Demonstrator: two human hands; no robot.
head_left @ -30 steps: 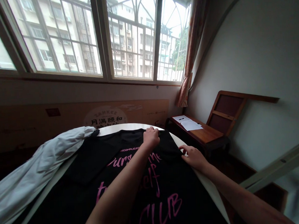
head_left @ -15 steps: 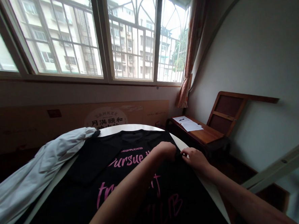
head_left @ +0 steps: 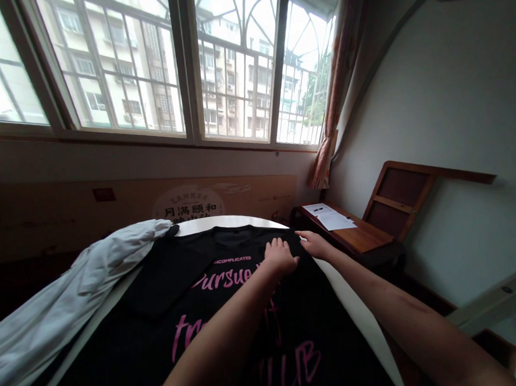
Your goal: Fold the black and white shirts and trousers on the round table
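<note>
A black T-shirt (head_left: pixel 230 305) with pink lettering lies spread face up over a white round-ended board (head_left: pixel 356 303), its neckline at the far end. My left hand (head_left: pixel 281 255) rests on the upper right of the shirt, fingers spread flat on the cloth near the small print. Beside it, my right hand (head_left: pixel 314 245) touches the shirt's right shoulder edge, fingers stretched out and a little apart. The sleeve on that side is not visible as a separate shape. Along the left edge of the board drapes a white garment (head_left: pixel 97 273).
A wooden bench (head_left: pixel 369 233) with white papers (head_left: pixel 329 216) stands at the right, near a leaning wooden frame (head_left: pixel 392 202). Behind the board runs a long printed carton (head_left: pixel 258 190) under the barred window (head_left: pixel 234 89). A pale rail (head_left: pixel 500 294) crosses at lower right.
My right hand has moved up and left to the shoulder edge, leaving its pinch on the shirt's side. My left hand has shifted slightly left and flattened, fingers spread. The view has shifted slightly.
</note>
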